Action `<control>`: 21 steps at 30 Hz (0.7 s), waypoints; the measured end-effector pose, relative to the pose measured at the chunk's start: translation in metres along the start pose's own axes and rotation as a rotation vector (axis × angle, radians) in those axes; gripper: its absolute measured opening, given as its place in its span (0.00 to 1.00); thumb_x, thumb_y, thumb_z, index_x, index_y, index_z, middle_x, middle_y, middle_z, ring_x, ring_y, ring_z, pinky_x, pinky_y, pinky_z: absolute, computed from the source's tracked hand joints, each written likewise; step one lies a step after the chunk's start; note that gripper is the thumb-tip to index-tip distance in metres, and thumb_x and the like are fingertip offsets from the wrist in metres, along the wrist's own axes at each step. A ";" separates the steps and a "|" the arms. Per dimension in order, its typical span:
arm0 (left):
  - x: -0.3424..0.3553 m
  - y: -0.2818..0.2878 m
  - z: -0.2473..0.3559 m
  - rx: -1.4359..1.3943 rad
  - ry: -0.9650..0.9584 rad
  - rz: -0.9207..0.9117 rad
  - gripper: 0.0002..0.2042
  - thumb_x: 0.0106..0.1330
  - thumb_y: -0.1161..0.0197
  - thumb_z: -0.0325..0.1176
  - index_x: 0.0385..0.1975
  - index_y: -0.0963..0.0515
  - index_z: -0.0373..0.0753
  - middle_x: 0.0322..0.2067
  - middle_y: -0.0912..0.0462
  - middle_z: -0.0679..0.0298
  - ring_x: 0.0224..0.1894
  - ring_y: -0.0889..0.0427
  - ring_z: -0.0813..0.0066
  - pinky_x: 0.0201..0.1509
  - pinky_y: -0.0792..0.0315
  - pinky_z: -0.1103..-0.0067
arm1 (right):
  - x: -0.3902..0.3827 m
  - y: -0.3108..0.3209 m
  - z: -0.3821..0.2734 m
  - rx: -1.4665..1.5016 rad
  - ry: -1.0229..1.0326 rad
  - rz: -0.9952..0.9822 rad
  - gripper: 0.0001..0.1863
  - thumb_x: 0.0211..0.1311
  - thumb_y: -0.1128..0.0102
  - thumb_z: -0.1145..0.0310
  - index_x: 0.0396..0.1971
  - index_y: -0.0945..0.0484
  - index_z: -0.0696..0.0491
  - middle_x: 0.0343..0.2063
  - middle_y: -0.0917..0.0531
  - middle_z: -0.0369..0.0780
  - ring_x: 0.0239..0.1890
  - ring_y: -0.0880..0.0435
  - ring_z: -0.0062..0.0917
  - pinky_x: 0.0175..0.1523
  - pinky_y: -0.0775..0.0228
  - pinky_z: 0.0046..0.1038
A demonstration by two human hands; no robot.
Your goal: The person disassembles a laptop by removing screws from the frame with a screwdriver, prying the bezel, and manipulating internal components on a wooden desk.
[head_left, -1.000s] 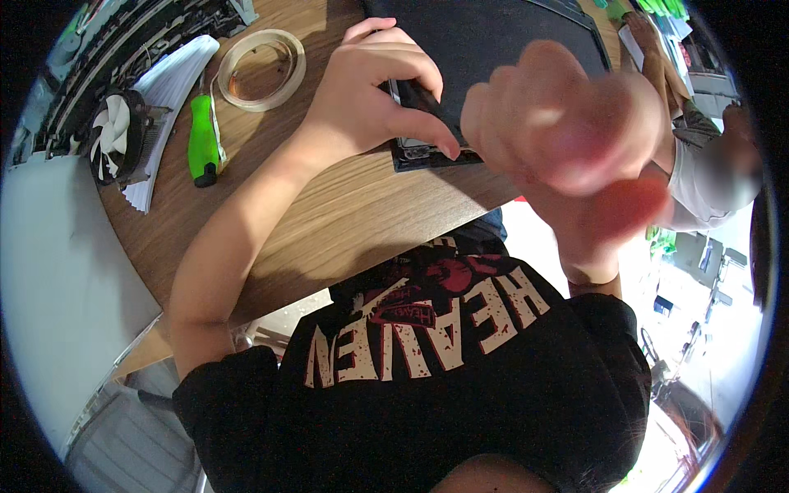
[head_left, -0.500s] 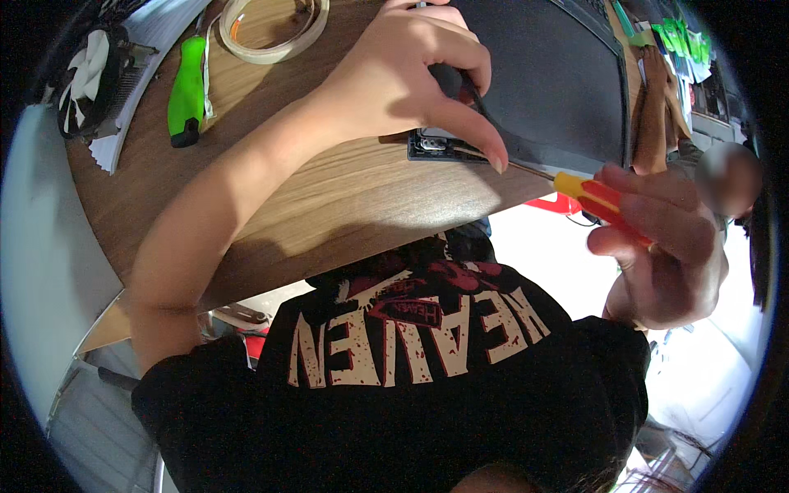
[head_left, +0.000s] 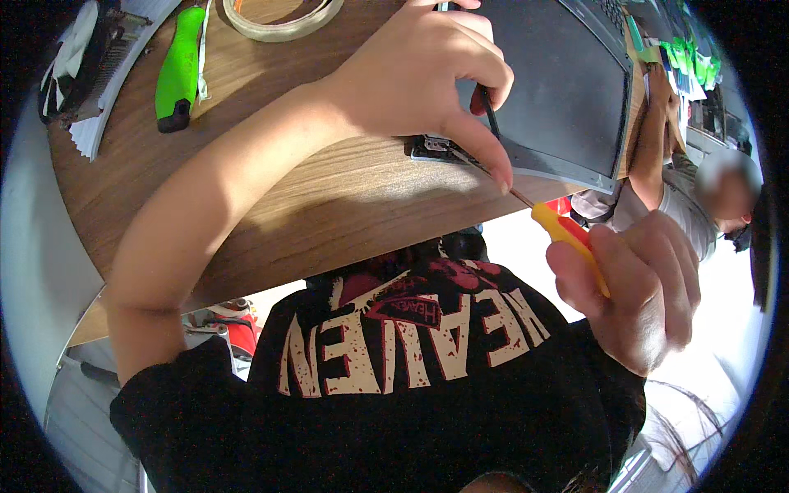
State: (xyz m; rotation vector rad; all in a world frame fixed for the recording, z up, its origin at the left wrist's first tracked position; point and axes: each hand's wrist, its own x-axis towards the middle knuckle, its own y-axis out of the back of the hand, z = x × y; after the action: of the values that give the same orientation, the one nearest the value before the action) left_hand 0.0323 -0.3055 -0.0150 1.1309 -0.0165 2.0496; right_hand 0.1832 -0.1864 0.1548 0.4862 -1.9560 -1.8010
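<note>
Screwdriver [head_left: 567, 238] has tipped steeper, pinched in fingers of the right hand [head_left: 645, 292]. Left hand [head_left: 415, 78] curls at the dark panel [head_left: 563, 90], its fingers' hold unclear.

The left forearm [head_left: 226, 187] slants inward from the near left corner of the surface [head_left: 353, 218]; the left hand [head_left: 427, 78] arches above it, index finger bent, thumb extended toward the near edge; the right hand [head_left: 641, 296], fingers curled closed, is beyond that edge
</note>
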 end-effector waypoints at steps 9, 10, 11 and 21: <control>-0.003 0.000 0.000 -0.012 0.051 -0.005 0.27 0.37 0.31 0.64 0.16 0.26 0.43 0.20 0.24 0.71 0.31 0.23 0.71 0.57 0.42 0.64 | 0.015 -0.014 -0.008 -0.210 -0.074 0.143 0.14 0.48 0.37 0.85 0.14 0.33 0.58 0.09 0.35 0.37 0.09 0.40 0.23 0.15 0.52 0.25; -0.003 0.000 0.000 0.004 0.031 0.008 0.27 0.38 0.32 0.64 0.17 0.26 0.43 0.20 0.24 0.71 0.31 0.23 0.70 0.57 0.42 0.64 | 0.016 -0.015 -0.010 -0.224 -0.124 0.141 0.15 0.49 0.37 0.86 0.13 0.34 0.58 0.08 0.35 0.37 0.08 0.40 0.23 0.15 0.52 0.25; -0.004 -0.001 -0.001 0.018 0.008 0.020 0.27 0.38 0.32 0.65 0.17 0.25 0.43 0.20 0.24 0.71 0.32 0.23 0.70 0.58 0.42 0.64 | 0.017 -0.017 -0.011 -0.261 -0.185 0.157 0.15 0.49 0.37 0.86 0.13 0.34 0.58 0.09 0.34 0.38 0.08 0.40 0.24 0.15 0.52 0.25; 0.000 0.002 -0.001 0.058 0.017 -0.090 0.30 0.40 0.37 0.69 0.18 0.25 0.42 0.21 0.24 0.70 0.34 0.23 0.70 0.59 0.43 0.64 | 0.019 -0.030 0.007 0.162 0.085 0.216 0.22 0.64 0.47 0.53 0.28 0.24 0.60 0.20 0.20 0.42 0.16 0.28 0.27 0.20 0.42 0.28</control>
State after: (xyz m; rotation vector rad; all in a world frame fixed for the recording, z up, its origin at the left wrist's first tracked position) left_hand 0.0303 -0.3066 -0.0156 1.1288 0.1018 1.9907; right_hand 0.1626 -0.1937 0.1261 0.3786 -2.0200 -1.4750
